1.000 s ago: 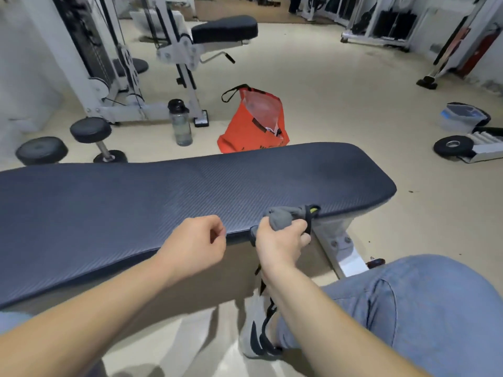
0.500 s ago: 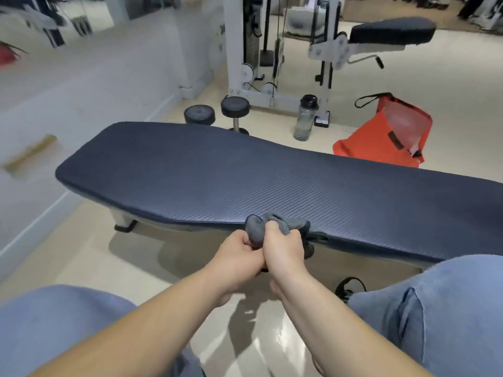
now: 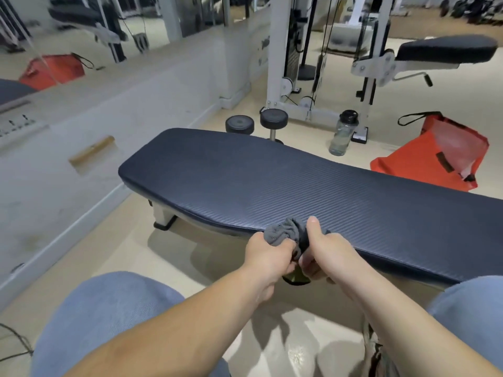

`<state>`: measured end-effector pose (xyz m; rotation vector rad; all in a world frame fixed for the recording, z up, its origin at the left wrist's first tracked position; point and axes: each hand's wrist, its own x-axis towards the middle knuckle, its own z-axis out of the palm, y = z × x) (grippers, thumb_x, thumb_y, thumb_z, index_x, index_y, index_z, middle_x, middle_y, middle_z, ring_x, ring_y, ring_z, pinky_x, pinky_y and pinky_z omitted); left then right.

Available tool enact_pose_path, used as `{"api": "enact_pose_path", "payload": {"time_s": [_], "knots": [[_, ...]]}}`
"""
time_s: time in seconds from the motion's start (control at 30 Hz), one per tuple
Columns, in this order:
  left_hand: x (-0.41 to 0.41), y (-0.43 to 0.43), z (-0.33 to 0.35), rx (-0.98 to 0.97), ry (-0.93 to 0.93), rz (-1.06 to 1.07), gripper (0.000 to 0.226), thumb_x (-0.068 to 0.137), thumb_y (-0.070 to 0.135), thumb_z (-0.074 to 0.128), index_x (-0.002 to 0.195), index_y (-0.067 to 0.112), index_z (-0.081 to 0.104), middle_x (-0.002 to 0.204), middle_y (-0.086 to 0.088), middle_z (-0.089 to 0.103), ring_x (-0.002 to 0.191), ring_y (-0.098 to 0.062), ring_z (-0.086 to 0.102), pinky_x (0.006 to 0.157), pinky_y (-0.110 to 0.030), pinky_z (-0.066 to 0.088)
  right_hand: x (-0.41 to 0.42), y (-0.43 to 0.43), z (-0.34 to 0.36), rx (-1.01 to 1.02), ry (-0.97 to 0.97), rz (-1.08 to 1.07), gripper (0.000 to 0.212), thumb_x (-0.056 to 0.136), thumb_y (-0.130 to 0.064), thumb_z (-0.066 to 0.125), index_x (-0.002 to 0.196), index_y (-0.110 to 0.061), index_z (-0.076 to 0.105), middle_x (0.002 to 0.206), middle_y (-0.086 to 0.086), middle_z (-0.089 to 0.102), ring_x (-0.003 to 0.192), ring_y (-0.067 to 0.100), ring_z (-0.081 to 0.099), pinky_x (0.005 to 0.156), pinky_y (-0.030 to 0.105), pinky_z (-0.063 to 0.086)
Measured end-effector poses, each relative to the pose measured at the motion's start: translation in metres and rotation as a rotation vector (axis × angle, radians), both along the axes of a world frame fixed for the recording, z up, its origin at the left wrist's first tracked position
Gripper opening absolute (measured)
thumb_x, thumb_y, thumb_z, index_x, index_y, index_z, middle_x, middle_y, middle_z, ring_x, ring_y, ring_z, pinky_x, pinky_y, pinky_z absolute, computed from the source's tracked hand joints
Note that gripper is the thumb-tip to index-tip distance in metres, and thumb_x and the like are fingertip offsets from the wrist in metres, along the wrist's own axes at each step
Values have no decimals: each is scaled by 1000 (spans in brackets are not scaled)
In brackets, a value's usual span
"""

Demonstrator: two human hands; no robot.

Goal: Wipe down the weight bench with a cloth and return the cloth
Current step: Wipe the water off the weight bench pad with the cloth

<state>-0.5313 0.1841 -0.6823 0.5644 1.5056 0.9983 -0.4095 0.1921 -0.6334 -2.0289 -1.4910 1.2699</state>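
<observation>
A dark blue ribbed weight bench (image 3: 272,180) runs from the centre left to the right edge in front of me. A bunched grey cloth (image 3: 285,232) sits at the bench's near edge. My left hand (image 3: 268,257) grips its left side, and my right hand (image 3: 324,248) grips its right side with the thumb up on the pad. A yellow-green bit of the cloth hangs below the hands. Both my knees in blue jeans frame the view.
An orange bag (image 3: 432,156) lies behind the bench at the right, beside a clear water bottle (image 3: 343,133). Two black dumbbell heads (image 3: 255,122) and a white cable machine (image 3: 294,63) stand behind. A mirrored wall (image 3: 81,104) runs along the left.
My view has swung left along the bench. My left hand, free a second ago, has joined the right on the cloth, and both have held it since.
</observation>
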Motion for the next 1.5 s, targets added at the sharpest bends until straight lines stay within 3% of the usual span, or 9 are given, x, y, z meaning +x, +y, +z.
{"api": "enact_pose_path", "payload": {"time_s": [0.17,0.4,0.73,0.9,1.07,1.2,1.3,1.43,1.5], "knots": [[-69,1,-10,-6,67,288,23,87,13,67,110,10,66,100,-14,75,78,-27,74,68,-36,63,-40,5,9,-39,55,157,73,104,-54,29,85,-2,78,82,16,80,73,28,73,59,26,40],[-173,11,-1,34,287,762,41,88,18,65,125,14,49,121,-9,62,101,-33,64,98,-41,54,-71,11,16,-97,81,381,53,98,-49,42,97,-7,74,90,8,81,68,18,69,74,35,48],[-86,-11,15,120,30,316,28,95,10,66,120,11,54,112,-12,69,78,-23,75,77,-37,63,-50,16,16,-15,172,235,12,92,-22,56,97,-17,66,86,2,72,74,16,67,69,32,51],[-55,-19,69,226,-108,-190,23,98,18,65,120,14,63,97,-12,79,69,-25,71,69,-37,60,-23,15,36,86,265,231,75,59,-13,68,130,-37,62,125,-4,68,107,15,71,94,36,59],[-59,-11,106,304,72,-352,13,93,34,66,96,24,73,77,-8,71,61,-22,63,58,-31,46,19,21,68,42,442,367,48,76,-17,86,122,-22,72,118,4,77,106,14,72,93,33,51],[-48,-2,112,347,61,-464,25,95,35,60,114,29,75,108,5,79,102,-14,74,85,-34,53,36,22,66,97,472,319,73,69,-36,91,135,-45,61,132,4,66,114,13,69,100,35,51],[-38,7,114,369,-29,-410,28,96,35,60,116,22,75,114,-1,78,112,-22,71,103,-48,51,40,24,66,321,439,343,36,85,-37,82,118,-25,72,122,5,73,117,23,68,107,45,51],[-33,20,112,337,-27,-284,53,82,52,77,105,4,72,107,-15,78,98,-26,75,94,-47,57,49,33,76,486,295,287,36,88,-51,73,83,-16,68,84,-4,70,77,14,65,78,38,55],[-36,27,112,341,-14,-205,67,67,56,86,97,0,69,103,-20,77,85,-27,72,82,-42,56,56,46,81,516,199,265,39,93,-46,71,74,-14,58,67,-6,53,60,9,46,58,29,38]]}}
